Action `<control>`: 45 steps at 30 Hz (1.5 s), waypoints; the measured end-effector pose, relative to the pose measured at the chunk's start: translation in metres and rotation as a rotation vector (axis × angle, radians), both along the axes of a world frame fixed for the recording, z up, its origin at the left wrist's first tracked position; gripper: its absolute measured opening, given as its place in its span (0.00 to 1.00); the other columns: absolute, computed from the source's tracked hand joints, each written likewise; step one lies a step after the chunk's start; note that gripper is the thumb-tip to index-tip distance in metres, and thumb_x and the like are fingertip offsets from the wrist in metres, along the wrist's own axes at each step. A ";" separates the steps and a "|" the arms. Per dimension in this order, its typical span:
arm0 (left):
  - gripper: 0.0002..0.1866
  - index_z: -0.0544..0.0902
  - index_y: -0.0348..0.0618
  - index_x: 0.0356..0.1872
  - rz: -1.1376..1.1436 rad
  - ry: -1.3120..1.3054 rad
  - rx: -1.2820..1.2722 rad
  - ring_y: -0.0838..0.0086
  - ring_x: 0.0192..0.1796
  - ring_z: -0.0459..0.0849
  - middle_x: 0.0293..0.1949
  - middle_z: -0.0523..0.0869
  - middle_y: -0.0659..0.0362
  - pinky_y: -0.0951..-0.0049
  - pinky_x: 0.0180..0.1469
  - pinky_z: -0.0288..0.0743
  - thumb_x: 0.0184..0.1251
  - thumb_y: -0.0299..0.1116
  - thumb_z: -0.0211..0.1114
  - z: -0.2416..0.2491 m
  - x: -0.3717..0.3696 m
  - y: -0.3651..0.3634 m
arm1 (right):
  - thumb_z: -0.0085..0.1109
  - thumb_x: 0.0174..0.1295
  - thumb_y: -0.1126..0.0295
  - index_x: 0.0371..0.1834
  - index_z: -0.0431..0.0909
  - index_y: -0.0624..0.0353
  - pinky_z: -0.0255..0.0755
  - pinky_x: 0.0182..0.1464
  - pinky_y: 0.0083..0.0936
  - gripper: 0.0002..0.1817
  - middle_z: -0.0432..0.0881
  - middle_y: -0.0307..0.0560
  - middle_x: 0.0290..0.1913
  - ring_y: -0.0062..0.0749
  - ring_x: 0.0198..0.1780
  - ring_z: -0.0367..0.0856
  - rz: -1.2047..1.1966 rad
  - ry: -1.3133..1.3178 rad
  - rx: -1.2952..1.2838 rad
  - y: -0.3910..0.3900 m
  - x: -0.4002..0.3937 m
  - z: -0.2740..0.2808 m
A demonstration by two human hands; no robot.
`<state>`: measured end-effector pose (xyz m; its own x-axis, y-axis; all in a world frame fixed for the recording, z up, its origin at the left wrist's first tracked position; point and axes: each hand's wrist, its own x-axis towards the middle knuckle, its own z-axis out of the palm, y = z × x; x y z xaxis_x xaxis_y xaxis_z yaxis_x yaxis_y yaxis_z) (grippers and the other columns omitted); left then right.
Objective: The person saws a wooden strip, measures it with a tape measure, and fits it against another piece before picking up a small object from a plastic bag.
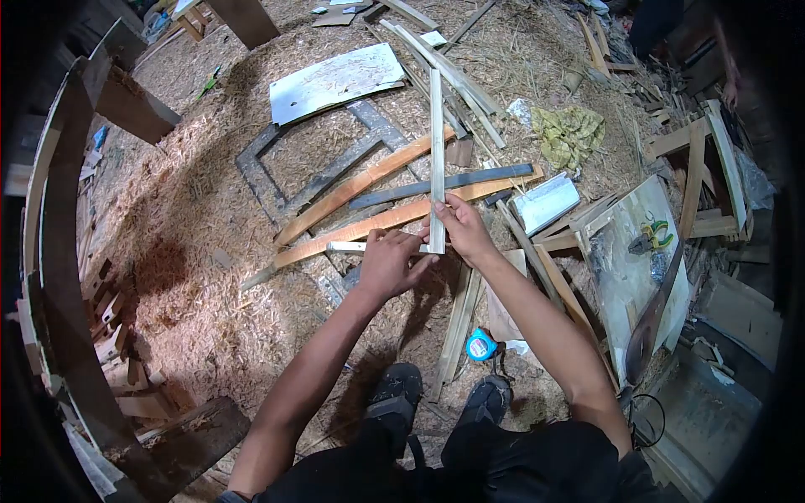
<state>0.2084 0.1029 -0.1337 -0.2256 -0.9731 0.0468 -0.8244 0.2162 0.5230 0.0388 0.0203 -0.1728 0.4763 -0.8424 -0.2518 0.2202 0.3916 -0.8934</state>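
Note:
A long pale wooden strip [437,151] points away from the body, its near end between my two hands. My right hand [463,228] is closed on this strip near its lower end, thumb on top. My left hand [391,263] is closed around a shorter pale piece [346,247] that lies crosswise and meets the strip's near end. The fingers hide most of the short piece. Beneath and beyond the hands, curved orange-brown wooden pieces [369,184] and a dark grey strip [470,178] lie on the shavings.
A blue tape measure [480,344] lies near my feet. Pliers [652,237] rest on a pale board [625,277] at the right. A white panel [337,82], a yellow cloth [568,134] and a white block [545,203] lie farther off. A curved wooden frame [63,251] stands left.

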 end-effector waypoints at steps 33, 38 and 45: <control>0.22 0.91 0.51 0.44 0.013 0.037 0.069 0.64 0.44 0.87 0.33 0.91 0.57 0.56 0.56 0.66 0.67 0.58 0.64 0.003 -0.003 -0.002 | 0.53 0.78 0.58 0.57 0.75 0.63 0.76 0.40 0.19 0.18 0.87 0.43 0.38 0.19 0.36 0.82 -0.051 0.148 -0.107 0.006 -0.004 -0.009; 0.22 0.90 0.51 0.44 0.009 0.052 0.075 0.64 0.45 0.87 0.33 0.91 0.57 0.57 0.55 0.66 0.67 0.58 0.64 0.006 -0.003 -0.001 | 0.54 0.78 0.58 0.56 0.76 0.63 0.76 0.41 0.19 0.18 0.86 0.42 0.37 0.19 0.37 0.82 -0.049 0.164 -0.109 0.008 -0.002 -0.005; 0.22 0.89 0.50 0.46 -0.009 0.045 0.074 0.65 0.48 0.87 0.38 0.91 0.56 0.58 0.56 0.65 0.67 0.57 0.65 0.001 0.001 -0.005 | 0.56 0.77 0.63 0.57 0.76 0.63 0.77 0.43 0.20 0.15 0.86 0.43 0.40 0.21 0.39 0.83 -0.014 0.075 -0.006 0.007 -0.010 -0.015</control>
